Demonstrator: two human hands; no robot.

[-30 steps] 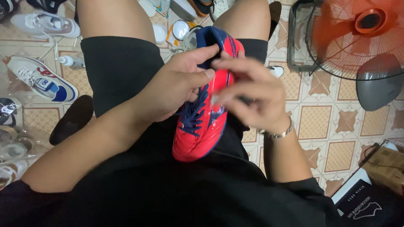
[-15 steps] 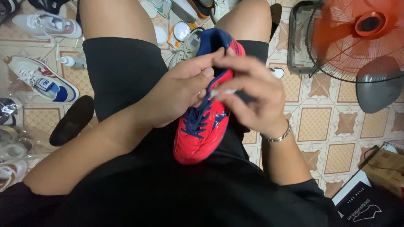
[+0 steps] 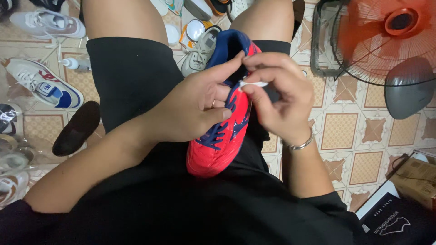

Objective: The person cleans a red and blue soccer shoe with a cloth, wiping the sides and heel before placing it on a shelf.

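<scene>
I look down on a red sports shoe with navy laces [image 3: 218, 145] lying on my lap, toe toward me, heel pointing away between my knees. My left hand [image 3: 190, 106] is wrapped over the shoe's left side and lace area, thumb across the laces, index finger stretched up to the navy collar. My right hand [image 3: 281, 97] sits just to the right of it, fingers curled, thumb and forefinger pinched shut on a small white strip [image 3: 253, 84] at the shoe's opening; whether that strip is a lace end or a tag I cannot tell. A silver bracelet [image 3: 299, 144] rings the right wrist.

Just beyond the hands, between my knees, a grey-and-white sneaker [image 3: 200, 52] rests on the patterned tile floor [image 3: 345, 131]. Left of my left arm lie a dark shoe sole [image 3: 76, 128] and, farther out, a white sneaker with blue and red trim [image 3: 43, 84]. Another pale sneaker [image 3: 47, 23] lies beyond that. Right of my right hand stands an orange fan with a grey base [image 3: 399, 54]. Near my right elbow sits a black shoebox [image 3: 395, 222].
</scene>
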